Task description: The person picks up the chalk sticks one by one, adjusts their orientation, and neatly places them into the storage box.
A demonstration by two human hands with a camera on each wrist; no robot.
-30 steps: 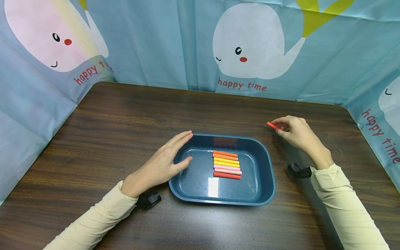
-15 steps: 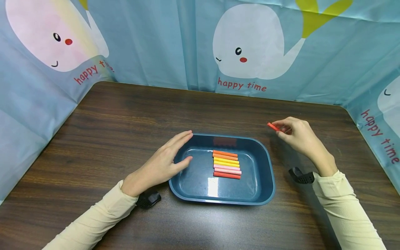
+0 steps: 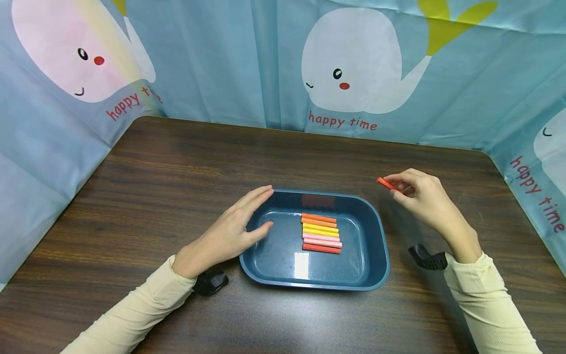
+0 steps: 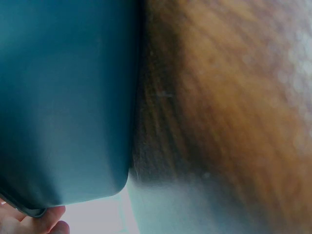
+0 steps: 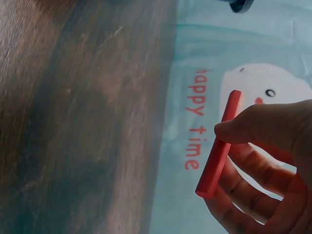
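A blue tray (image 3: 380,246) with rounded corners stands on the table. Side by side on its floor lie several slim sticks, like unwrapped crayons: orange sticks (image 3: 319,217), yellow ones, pink ones and a red one (image 3: 321,249). My left hand (image 3: 221,236) rests at the tray's left rim, fingers stretched out and thumb over the inside; only its fingertips (image 4: 46,222) show in the left wrist view. Beyond the tray's far right corner, my right hand (image 3: 426,199) pinches another red stick (image 5: 218,146) between thumb and fingers, above the table. That stick tilts in the right wrist view.
The dark wood table (image 3: 177,162) reaches all round the tray. Behind it and along both sides hangs a light blue curtain (image 3: 221,64) printed with whales. Black wrist devices sit on the left wrist (image 3: 211,282) and the right wrist (image 3: 428,258).
My right hand has drifted slightly toward the front of the table, still pinching the red stick. The left hand, the tray and the sticks in it stay in place.
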